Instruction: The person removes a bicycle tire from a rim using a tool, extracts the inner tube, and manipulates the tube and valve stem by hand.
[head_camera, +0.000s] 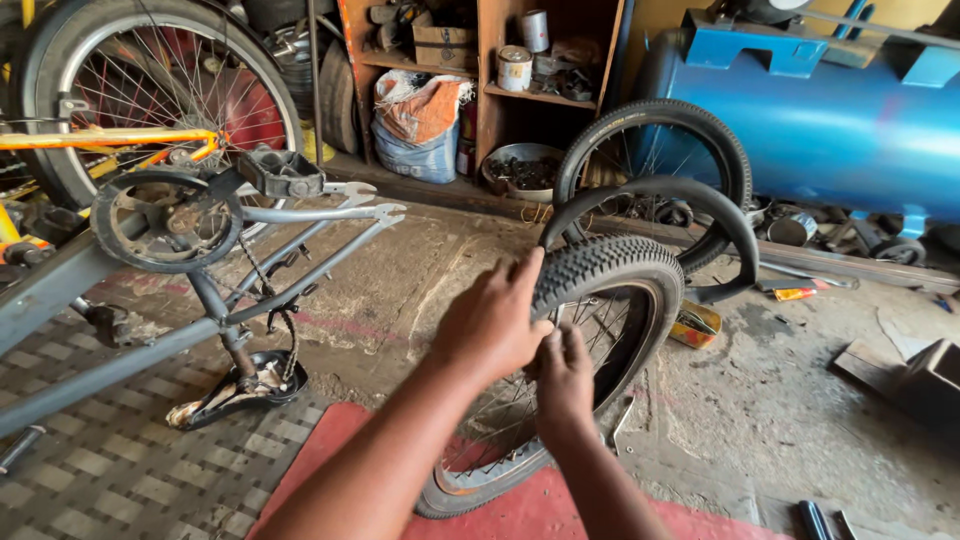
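A spoked bicycle wheel with a knobby black tyre (610, 262) stands upright on a red mat (520, 510) in front of me. My left hand (492, 322) lies over the top of the tyre, fingers wrapped on its tread and sidewall. My right hand (563, 378) grips the tyre's edge just below, by the rim. A loose black inner tube (700, 200) loops out behind the wheel's top.
An upside-down grey bicycle frame (200, 300) with crank, chain and pedal lies at left, resting on its saddle (235, 390). Another wheel (655, 150) leans behind, in front of a blue tank (830, 120). Wooden shelves (490, 90) with cans and a sack stand at the back. Tools and scraps litter the dirt floor.
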